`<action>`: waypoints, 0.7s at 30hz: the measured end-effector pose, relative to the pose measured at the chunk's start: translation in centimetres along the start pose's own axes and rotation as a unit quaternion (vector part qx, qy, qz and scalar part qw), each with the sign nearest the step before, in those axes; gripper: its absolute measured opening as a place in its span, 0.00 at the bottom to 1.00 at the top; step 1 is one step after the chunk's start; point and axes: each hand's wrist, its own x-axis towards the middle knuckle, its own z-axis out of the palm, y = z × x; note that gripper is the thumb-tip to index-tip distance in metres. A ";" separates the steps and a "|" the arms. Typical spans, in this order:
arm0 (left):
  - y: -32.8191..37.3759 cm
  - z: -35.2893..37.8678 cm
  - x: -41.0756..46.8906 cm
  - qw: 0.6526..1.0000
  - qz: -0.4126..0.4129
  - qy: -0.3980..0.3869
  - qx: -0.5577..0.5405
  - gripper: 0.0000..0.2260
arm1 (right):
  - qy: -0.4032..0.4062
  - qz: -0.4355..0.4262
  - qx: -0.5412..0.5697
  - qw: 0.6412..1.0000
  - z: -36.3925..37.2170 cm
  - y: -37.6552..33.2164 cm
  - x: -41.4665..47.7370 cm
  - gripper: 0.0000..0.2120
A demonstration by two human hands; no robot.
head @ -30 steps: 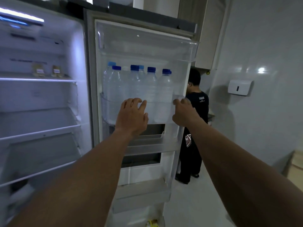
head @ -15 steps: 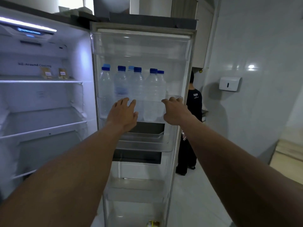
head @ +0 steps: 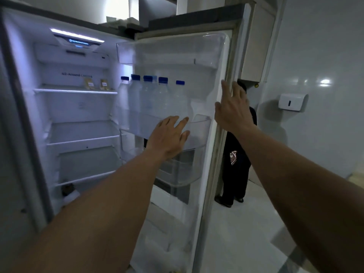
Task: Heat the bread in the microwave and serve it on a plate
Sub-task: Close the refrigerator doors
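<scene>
- At the open refrigerator (head: pixel 78 107), a person reaches both bare arms toward the inside of its swung-out door (head: pixel 206 194).
- Left hand (head: pixel 168 137) is empty, its fingers straight and spread wide in front of the clear door shelf (head: pixel 199 133); whether it touches cannot be told.
- Right hand (head: pixel 232 107), flat-fingered and empty, is at the door's outer edge.
- Blue-capped water bottles (head: pixel 149 103) stand upright in a row in that door shelf.
- Two small yellowish packets (head: pixel 97 84) sit on the top inner shelf.
- Bread cannot be made out; a dim shape (head: pixel 69 192) low in the cabinet is too blurred to name.
- Behind the door, another person in dark clothing (head: pixel 234 174) stands near a white wall dispenser (head: pixel 293 102).
</scene>
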 end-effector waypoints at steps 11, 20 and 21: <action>-2.7 -5.4 -8.3 0.984 -0.174 0.033 0.025 0.27 | -0.084 0.036 0.252 0.963 -0.7 -6.6 -2.1 0.38; -4.2 -9.1 -10.3 0.964 -0.263 -0.034 0.017 0.27 | -0.065 -0.004 0.325 0.943 -1.1 -11.8 -1.8 0.25; -4.1 -9.2 -10.3 0.963 -0.269 -0.029 0.006 0.27 | -0.056 -0.019 0.319 0.946 -0.9 -12.3 -1.7 0.22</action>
